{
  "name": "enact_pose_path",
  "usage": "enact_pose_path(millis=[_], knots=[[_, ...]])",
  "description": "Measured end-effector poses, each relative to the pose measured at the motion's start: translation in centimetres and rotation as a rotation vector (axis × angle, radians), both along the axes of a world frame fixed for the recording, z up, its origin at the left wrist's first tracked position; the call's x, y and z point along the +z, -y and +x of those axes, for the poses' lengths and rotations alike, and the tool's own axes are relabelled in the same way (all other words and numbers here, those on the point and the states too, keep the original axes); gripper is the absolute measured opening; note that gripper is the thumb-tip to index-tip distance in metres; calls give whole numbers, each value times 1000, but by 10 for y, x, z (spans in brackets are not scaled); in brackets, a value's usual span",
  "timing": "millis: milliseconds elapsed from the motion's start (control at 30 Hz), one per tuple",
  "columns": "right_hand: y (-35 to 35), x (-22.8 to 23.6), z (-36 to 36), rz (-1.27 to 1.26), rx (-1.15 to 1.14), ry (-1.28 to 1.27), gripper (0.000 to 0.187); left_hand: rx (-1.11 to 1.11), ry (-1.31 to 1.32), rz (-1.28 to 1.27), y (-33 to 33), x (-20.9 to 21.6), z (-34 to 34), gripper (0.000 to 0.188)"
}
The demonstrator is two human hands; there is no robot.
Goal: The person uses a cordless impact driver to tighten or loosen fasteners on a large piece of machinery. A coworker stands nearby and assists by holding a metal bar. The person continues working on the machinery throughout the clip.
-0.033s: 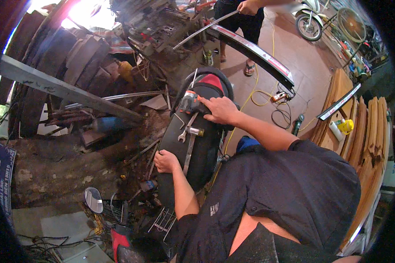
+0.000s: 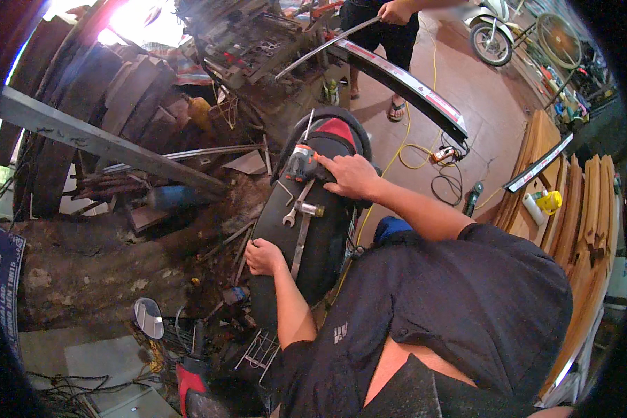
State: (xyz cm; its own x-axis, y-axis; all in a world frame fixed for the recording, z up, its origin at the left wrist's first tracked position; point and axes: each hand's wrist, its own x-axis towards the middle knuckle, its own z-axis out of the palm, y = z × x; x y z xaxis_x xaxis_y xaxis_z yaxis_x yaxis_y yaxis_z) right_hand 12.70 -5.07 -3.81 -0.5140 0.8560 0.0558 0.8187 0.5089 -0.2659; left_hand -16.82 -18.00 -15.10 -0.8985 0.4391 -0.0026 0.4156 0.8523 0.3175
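A long black motorbike seat [image 2: 324, 244] lies in front of me. At its far end, my right hand [image 2: 354, 175] is closed around the dark body of an orange-and-grey cordless power tool [image 2: 300, 164], the index finger stretched along its orange part. My left hand [image 2: 263, 257] rests at the seat's left edge with its fingers pinched together. What they hold, if anything, is hidden. Between the hands lie an open-end wrench [image 2: 288, 219], a short metal cylinder like a socket [image 2: 309, 209], a bent hex key [image 2: 285, 191] and a flat metal strip [image 2: 299, 249].
A person's hand [image 2: 396, 12] holds a metal bar [image 2: 327, 47] ahead. Nearby is a long black-and-white panel [image 2: 411, 83]. A yellow cord [image 2: 400, 148] crosses the floor. Wooden boards [image 2: 592, 209] stand at right. A grey beam [image 2: 104, 136] slants across the left; a mirror [image 2: 148, 318] stands near left.
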Motion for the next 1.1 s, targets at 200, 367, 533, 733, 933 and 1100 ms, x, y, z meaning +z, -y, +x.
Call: enact_pose_path(millis=[200,367,533,733,933,1100], knots=[[-6,6,2,-42,6,-4,80,8,-18,33,-6,-3,4,41],[-11,10,5,-82,22,-2,84,9,0,16,-10,-1,6,42],[-17,10,8,-91,96,-4,92,7,-10,-10,-12,-2,5,41],[-44,15,22,-290,274,-1,101,20,-38,-21,-14,-4,6,40],[-63,16,25,-405,327,-65,94,-13,-44,27,-11,-10,1,40],[-67,17,26,-402,348,-109,94,-37,-47,29,-8,-17,-4,40]])
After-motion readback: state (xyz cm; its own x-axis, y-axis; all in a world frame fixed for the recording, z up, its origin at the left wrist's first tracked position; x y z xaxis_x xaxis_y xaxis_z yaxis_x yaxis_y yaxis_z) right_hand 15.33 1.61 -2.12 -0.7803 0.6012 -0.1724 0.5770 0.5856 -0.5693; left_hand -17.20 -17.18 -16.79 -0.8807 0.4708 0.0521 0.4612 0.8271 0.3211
